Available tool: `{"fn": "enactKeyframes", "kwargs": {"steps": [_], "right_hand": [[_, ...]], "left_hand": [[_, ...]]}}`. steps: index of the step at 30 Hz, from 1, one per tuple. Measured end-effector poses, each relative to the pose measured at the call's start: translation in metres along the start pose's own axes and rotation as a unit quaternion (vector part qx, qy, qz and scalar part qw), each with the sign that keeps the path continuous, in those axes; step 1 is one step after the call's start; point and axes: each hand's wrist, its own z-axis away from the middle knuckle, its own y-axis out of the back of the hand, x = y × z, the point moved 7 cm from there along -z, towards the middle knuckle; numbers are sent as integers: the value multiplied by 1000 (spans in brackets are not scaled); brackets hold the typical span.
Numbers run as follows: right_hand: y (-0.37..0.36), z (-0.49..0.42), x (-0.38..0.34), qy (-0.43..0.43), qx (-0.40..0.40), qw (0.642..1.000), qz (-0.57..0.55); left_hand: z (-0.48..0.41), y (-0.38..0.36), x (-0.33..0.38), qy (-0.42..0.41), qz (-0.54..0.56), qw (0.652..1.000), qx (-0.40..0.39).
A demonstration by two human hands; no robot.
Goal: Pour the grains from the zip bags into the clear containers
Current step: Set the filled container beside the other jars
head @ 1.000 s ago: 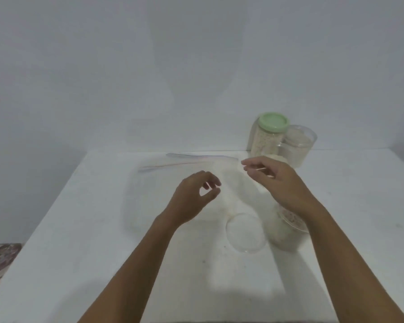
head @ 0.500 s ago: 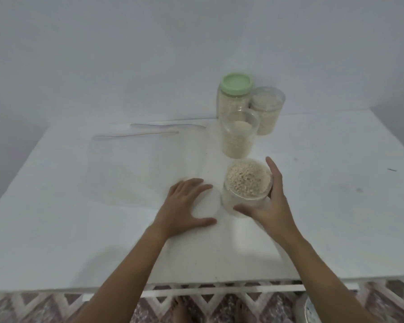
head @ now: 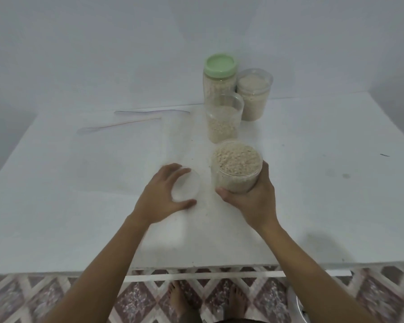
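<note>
The right hand (head: 254, 202) is gripping a brimful container (head: 236, 170); at its nine o'clock the left hand (head: 159, 199) is clasping a clear lid (head: 186, 187). Pouring is looking finished here, with capping seemingly remaining.

A clear, glossy plastic container (head: 234, 180) of coarse beige grains sits in the right hand (head: 254, 201); the left hand (head: 159, 197) grips a smooth translucent plastic lid (head: 187, 188). Beyond the left hand, thin clear-film zip bags (head: 126, 145) lie on the matt white counter (head: 56, 206).
</note>
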Motion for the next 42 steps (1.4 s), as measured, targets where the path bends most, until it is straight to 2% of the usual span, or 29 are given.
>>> {"fn": "enactKeyframes", "kwargs": {"steps": [7, 15, 19, 22, 26, 30, 33, 37, 42], "right_hand": [[14, -3, -2, -19, 8, 999, -31], [20, -9, -1, 29, -5, 1000, 2], [19, -10, 5, 25, -15, 1000, -7], [14, -8, 15, -6, -22, 999, -31], [9, -1, 26, -7, -38, 999, -33], [6, -1, 28, -2, -53, 998, -35], [5, -1, 27, 3, -62, 997, -35], [3, -1, 26, 2, -72, 997, -30], [2, -3, 26, 2, -63, 998, -22]], "left_hand": [[0, 1, 3, -2, -9, 1000, 4], [2, 1, 3, 2, -6, 1000, 6], [1, 3, 0, 18, 23, 1000, 9], [0, 10, -4, 67, 94, 992, 40], [-9, 28, -4, 151, 190, 962, 125], [-30, 50, 40, 106, 190, 963, 161], [-47, 54, 98, 8, 227, 969, 93], [-58, 37, 153, -80, 81, 993, -40], [-60, 20, 162, -109, -25, 991, -71]]}}
